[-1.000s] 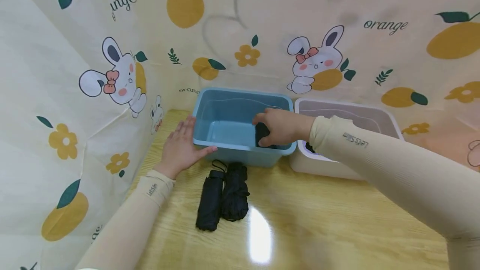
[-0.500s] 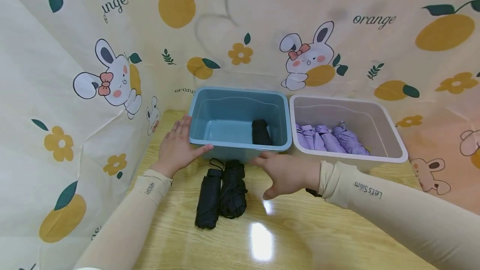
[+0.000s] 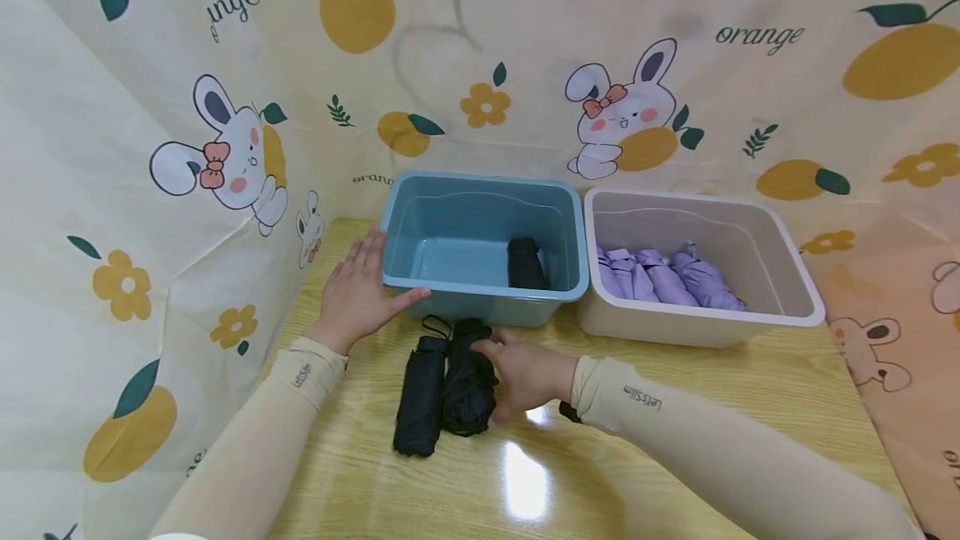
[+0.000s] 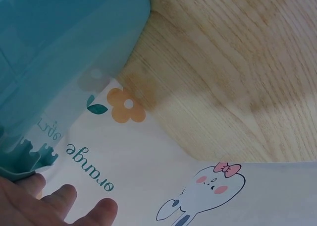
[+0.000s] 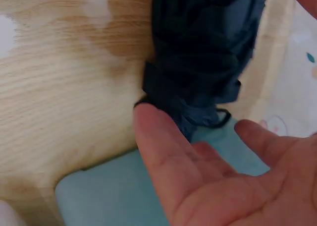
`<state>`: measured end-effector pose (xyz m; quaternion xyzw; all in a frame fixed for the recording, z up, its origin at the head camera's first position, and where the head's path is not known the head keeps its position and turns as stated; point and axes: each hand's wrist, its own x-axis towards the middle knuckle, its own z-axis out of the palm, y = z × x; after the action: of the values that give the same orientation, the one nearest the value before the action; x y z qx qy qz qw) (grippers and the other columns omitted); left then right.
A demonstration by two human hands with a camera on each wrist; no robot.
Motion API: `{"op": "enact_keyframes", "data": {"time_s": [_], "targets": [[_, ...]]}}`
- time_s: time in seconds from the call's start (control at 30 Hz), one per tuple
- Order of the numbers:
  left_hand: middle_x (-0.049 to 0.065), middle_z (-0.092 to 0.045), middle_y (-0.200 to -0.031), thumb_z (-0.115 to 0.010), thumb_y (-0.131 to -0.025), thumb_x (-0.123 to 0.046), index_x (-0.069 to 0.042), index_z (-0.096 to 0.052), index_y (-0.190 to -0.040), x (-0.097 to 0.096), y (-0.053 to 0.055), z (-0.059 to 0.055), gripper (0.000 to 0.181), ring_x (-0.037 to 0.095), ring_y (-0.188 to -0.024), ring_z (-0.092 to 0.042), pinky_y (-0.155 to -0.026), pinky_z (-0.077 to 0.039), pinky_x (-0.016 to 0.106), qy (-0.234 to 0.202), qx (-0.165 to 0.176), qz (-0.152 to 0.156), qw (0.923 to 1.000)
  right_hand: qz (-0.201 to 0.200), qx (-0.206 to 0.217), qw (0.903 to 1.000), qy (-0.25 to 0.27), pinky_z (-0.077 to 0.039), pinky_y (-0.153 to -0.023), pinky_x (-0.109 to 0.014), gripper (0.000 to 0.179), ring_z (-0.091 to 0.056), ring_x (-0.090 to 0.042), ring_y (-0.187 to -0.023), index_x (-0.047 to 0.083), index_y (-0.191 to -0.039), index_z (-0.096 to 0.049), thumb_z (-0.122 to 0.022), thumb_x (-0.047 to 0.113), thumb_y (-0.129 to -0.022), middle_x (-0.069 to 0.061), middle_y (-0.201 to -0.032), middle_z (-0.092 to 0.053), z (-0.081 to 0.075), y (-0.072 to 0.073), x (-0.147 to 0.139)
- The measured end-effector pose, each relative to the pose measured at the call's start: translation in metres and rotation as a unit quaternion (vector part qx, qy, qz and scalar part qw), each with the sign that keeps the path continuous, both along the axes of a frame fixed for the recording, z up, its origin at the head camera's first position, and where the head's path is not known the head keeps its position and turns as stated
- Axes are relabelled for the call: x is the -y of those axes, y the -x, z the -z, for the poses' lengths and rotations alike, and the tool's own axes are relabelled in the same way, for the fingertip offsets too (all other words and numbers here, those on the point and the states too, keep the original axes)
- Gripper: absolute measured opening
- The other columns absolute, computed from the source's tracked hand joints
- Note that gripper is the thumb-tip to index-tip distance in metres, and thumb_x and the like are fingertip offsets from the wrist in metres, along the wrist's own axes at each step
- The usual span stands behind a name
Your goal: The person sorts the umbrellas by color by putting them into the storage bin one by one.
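Two folded black umbrellas lie side by side on the wooden table before the blue bin [image 3: 472,211]: a smoother one [image 3: 417,402] on the left and a bunched one [image 3: 467,394] on the right. My right hand [image 3: 531,375] is at the bunched umbrella's right side, fingers and thumb spread about it. The right wrist view shows this umbrella [image 5: 208,42] beyond fairly straight fingers. At the blue bin's left side rests my left hand [image 3: 356,298], fingers extended along the wall and thumb toward the front rim. Another black umbrella [image 3: 527,265] lies inside the bin, at its right end.
A pale pinkish bin [image 3: 675,327] stands right beside the blue one. Several folded purple umbrellas [image 3: 663,280] lie in it. Printed sheeting [image 3: 525,98] hangs behind and to the left of the bins. The wooden table [image 3: 622,482] extends in front.
My right hand has let go of the black umbrella in the blue bin, come out over the front rim, and moved down and left to the bunched umbrella. My left hand stays at the bin.
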<state>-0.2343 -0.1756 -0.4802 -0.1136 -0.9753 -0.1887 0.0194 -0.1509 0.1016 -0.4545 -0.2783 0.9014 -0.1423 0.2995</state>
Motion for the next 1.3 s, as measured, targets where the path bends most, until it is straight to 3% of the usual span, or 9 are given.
{"op": "enact_keyframes", "data": {"time_s": [0.47, 0.73, 1.3], "targets": [[0.012, -0.012, -0.166, -0.051, -0.077, -0.087, -0.006, -0.012, -0.161, -0.002, -0.005, -0.001, 0.123, 0.037, -0.149, -0.015, -0.113, -0.024, 0.059, 0.002, 0.006, 0.003, 1.0, 0.005, -0.013, 0.9998, -0.017, -0.053, -0.079, -0.032, 0.115, -0.067, -0.025, -0.089, 0.008, -0.156, -0.03, -0.092, 0.046, -0.067, -0.026, -0.158, -0.015, 0.034, -0.006, 0.027], [0.011, -0.013, -0.166, -0.055, -0.076, -0.085, -0.007, -0.012, -0.161, -0.004, -0.003, -0.002, 0.123, 0.036, -0.149, -0.015, -0.113, -0.023, 0.059, -0.008, 0.001, 0.002, 1.0, -0.014, -0.058, 0.9978, -0.029, -0.054, -0.074, -0.029, 0.114, -0.066, -0.018, -0.076, 0.008, -0.154, -0.034, -0.093, 0.046, -0.065, -0.026, -0.158, -0.015, 0.05, -0.005, 0.033], [0.01, -0.012, -0.166, -0.054, -0.076, -0.086, -0.007, -0.012, -0.161, -0.001, -0.003, -0.005, 0.123, 0.035, -0.15, -0.014, -0.113, -0.023, 0.059, -0.006, 0.002, 0.003, 1.0, -0.032, -0.128, 0.9911, 0.017, -0.054, -0.075, -0.032, 0.104, -0.067, -0.024, -0.083, 0.011, -0.149, -0.043, -0.092, 0.045, -0.063, -0.024, -0.152, -0.025, 0.071, -0.006, 0.027]]}}
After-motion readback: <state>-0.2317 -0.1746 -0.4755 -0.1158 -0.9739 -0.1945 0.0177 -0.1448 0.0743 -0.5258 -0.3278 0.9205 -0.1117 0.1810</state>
